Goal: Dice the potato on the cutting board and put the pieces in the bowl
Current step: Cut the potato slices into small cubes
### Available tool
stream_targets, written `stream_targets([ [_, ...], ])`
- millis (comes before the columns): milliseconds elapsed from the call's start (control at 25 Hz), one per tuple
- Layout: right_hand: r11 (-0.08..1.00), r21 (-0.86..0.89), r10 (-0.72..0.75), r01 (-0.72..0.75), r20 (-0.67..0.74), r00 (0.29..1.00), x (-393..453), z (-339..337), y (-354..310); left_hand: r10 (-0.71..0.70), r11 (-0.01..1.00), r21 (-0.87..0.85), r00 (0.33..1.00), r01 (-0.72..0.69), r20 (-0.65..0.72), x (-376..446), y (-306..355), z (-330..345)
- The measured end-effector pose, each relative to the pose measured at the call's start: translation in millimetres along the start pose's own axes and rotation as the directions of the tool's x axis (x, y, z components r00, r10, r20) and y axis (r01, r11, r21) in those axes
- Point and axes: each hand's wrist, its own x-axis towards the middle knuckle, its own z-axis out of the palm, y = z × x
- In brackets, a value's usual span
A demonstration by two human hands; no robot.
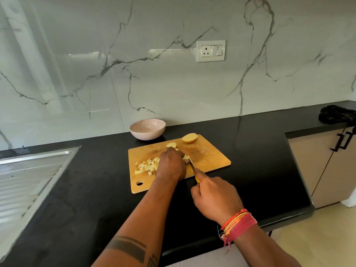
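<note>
A wooden cutting board (208, 157) lies on the black counter. My left hand (170, 164) holds down a piece of potato (185, 157) in the board's middle, fingers curled over it. My right hand (213, 197) grips a yellow-handled knife (191, 164), its blade against that piece. A pile of diced potato (147, 166) lies on the board's left part. A potato half (189, 138) and a smaller slice (171, 145) sit at the board's far edge. The pink bowl (147, 129) stands behind the board near the wall, and looks empty.
A steel sink drainboard (28, 180) sits at the left. A dark cloth (337, 114) lies at the counter's far right, above a cabinet with black handles (342, 142). A wall socket (211, 51) is on the marble backsplash.
</note>
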Motion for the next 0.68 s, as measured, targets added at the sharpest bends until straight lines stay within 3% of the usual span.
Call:
stream_targets([
  [680, 0.996, 0.079, -0.042, 0.034, 0.099, 0.994, 47.4, -0.4, 0.7, -0.024, 0.999, -0.037, 0.999, 0.023, -0.042, 1.1, -3.7, 2.6],
])
